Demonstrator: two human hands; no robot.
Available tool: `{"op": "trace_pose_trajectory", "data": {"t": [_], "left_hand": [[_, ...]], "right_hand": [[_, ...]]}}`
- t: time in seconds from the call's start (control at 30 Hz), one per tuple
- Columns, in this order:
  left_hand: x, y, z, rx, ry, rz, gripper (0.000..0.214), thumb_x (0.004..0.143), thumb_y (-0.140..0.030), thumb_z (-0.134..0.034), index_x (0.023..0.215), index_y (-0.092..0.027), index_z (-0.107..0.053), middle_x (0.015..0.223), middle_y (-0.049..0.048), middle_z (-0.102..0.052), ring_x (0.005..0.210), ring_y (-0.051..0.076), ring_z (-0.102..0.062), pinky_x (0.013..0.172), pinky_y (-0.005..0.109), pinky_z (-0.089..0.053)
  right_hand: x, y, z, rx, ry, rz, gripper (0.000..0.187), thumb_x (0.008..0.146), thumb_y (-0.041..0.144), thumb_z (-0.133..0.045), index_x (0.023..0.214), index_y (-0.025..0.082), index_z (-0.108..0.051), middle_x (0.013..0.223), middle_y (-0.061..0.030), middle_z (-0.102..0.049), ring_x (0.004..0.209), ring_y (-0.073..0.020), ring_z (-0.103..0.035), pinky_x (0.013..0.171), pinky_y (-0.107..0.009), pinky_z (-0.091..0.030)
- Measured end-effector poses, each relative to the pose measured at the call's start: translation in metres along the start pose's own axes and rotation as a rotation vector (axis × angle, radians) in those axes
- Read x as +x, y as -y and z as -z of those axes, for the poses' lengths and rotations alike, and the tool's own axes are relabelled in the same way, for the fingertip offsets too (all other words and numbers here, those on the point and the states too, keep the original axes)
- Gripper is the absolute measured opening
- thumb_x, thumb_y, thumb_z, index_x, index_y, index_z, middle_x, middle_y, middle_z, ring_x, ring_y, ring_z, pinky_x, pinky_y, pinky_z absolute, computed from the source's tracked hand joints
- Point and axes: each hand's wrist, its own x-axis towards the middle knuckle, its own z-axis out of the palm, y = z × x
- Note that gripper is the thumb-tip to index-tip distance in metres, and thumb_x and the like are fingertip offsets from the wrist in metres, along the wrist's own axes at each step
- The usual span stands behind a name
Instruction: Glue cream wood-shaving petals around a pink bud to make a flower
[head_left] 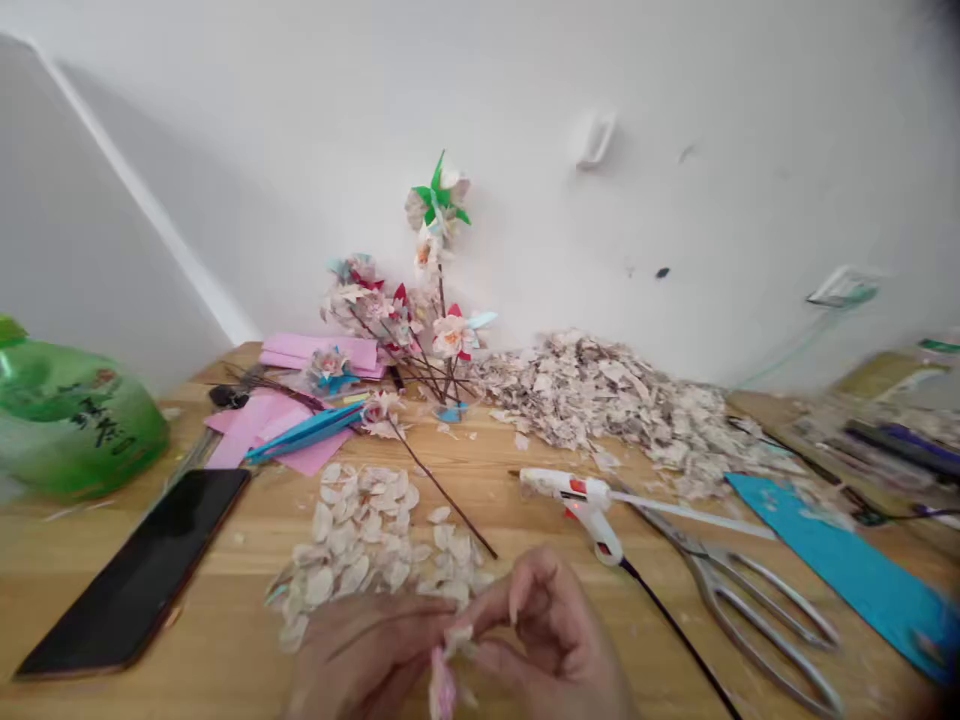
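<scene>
At the bottom middle of the head view, my left hand (371, 650) is closed on a small pink and whitish petal flower (442, 688). My right hand (555, 635) pinches a pale dried petal (461, 640) against the top of that flower; its thumb and index finger meet there while the other fingers curl. Fingers hide part of the flower. Just beyond my hands lies a spread of loose pale petals (360, 540). A white hot glue gun (566, 490), with a clear glue stick in its back, rests to the right, beside large metal scissors (720, 580).
A black phone (135, 575) and green bottle (75, 415) stand left. Pink paper (319, 350), a finished flower on a stem (442, 485) and upright flower stems (442, 330) are behind. A heap of petals (600, 395) lines the wall. Blue sheet (840, 570) at right.
</scene>
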Motion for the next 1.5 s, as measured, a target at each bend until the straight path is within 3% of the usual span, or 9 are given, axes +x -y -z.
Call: {"op": "trace_pose_trajectory", "data": {"t": [0.6,0.8,1.0,1.13,1.3,1.5], "left_hand": [[0.001,-0.001,-0.003,-0.096,0.011,0.092,0.011,0.08,-0.025,-0.057,0.089,-0.021,-0.062,0.072,0.0003,-0.076,0.062,0.011,-0.07,0.059,0.012,-0.053],[-0.003,0.002,-0.006,-0.121,0.06,0.075,0.014,0.082,-0.027,-0.054,0.089,-0.019,-0.064,0.073,0.0042,-0.076,0.064,0.012,-0.071,0.06,0.013,-0.054],[-0.005,0.001,-0.01,-0.119,0.005,0.122,0.013,0.082,-0.028,-0.054,0.085,-0.019,-0.064,0.067,0.0024,-0.076,0.062,0.011,-0.071,0.061,0.012,-0.054],[-0.004,0.0,-0.01,-0.163,-0.029,0.154,0.013,0.081,-0.029,-0.055,0.084,-0.021,-0.065,0.066,0.0008,-0.076,0.061,0.011,-0.071,0.06,0.01,-0.053],[-0.005,-0.001,-0.012,-0.271,-0.075,0.301,0.009,0.076,-0.025,-0.062,0.081,-0.025,-0.069,0.067,-0.0014,-0.076,0.058,0.01,-0.07,0.057,0.01,-0.053],[-0.018,-0.001,-0.018,-0.429,-0.015,0.601,0.014,0.071,-0.019,-0.065,0.078,-0.027,-0.074,0.072,0.0021,-0.077,0.061,0.015,-0.071,0.057,0.018,-0.055]], "right_hand": [[-0.006,-0.001,-0.006,-0.106,-0.023,0.111,0.026,0.074,0.022,-0.07,0.076,0.024,-0.044,0.077,0.0022,-0.073,0.072,-0.012,-0.065,0.068,-0.024,-0.047],[-0.007,-0.004,-0.001,-0.188,0.035,0.166,0.021,0.077,0.024,-0.066,0.078,0.025,-0.045,0.078,-0.0002,-0.072,0.07,-0.0137,-0.064,0.066,-0.027,-0.047],[-0.007,-0.006,0.006,-0.228,0.097,0.154,0.02,0.079,0.025,-0.063,0.081,0.024,-0.043,0.081,-0.0041,-0.07,0.074,-0.0165,-0.063,0.07,-0.032,-0.047],[-0.004,-0.005,0.01,-0.263,0.156,0.145,0.024,0.076,0.015,-0.062,0.084,0.024,-0.042,0.083,-0.0039,-0.069,0.076,-0.0164,-0.062,0.071,-0.032,-0.045],[0.001,0.0,0.01,-0.272,0.244,0.137,0.031,0.071,0.004,-0.057,0.088,0.024,-0.039,0.087,-0.0037,-0.066,0.079,-0.015,-0.06,0.073,-0.03,-0.046],[0.005,0.003,0.007,-0.324,0.233,0.085,0.031,0.07,0.001,-0.052,0.087,0.023,-0.038,0.091,-0.0043,-0.066,0.085,-0.0155,-0.06,0.078,-0.031,-0.045]]}}
